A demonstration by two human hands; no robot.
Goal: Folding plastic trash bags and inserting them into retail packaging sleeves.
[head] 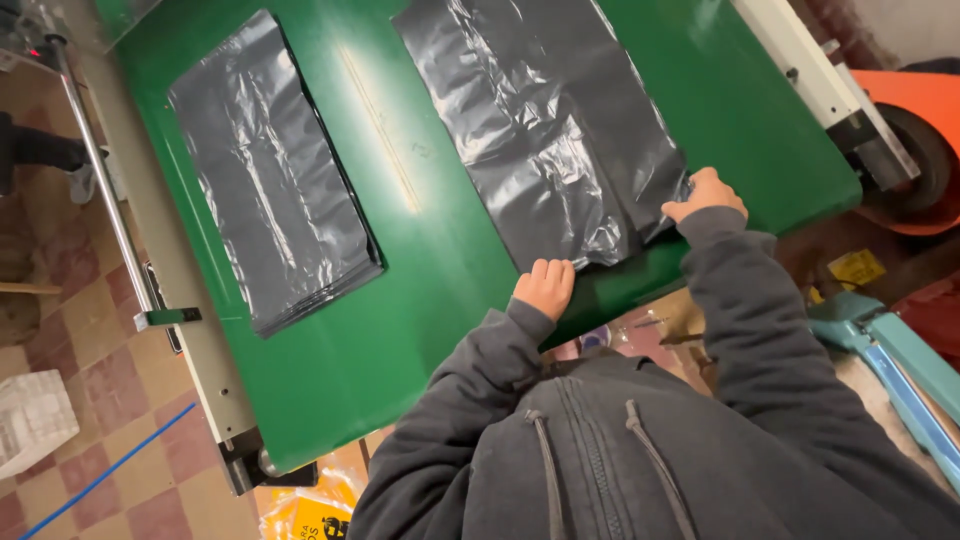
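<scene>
Left hand (545,287) and right hand (705,195) gripping black plastic sheet (545,120) at near edge of green tabletop (420,270).

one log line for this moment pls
left hand on near edge of black plastic sheet | right hand pinching its right corner | sheet flat on green table | second black stack untouched

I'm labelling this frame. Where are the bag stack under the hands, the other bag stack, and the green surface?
near bag stack (550,130), head view, crinkled middle
far bag stack (270,180), head view, top sheet
green surface (430,260), head view, bare strip between stacks
</scene>
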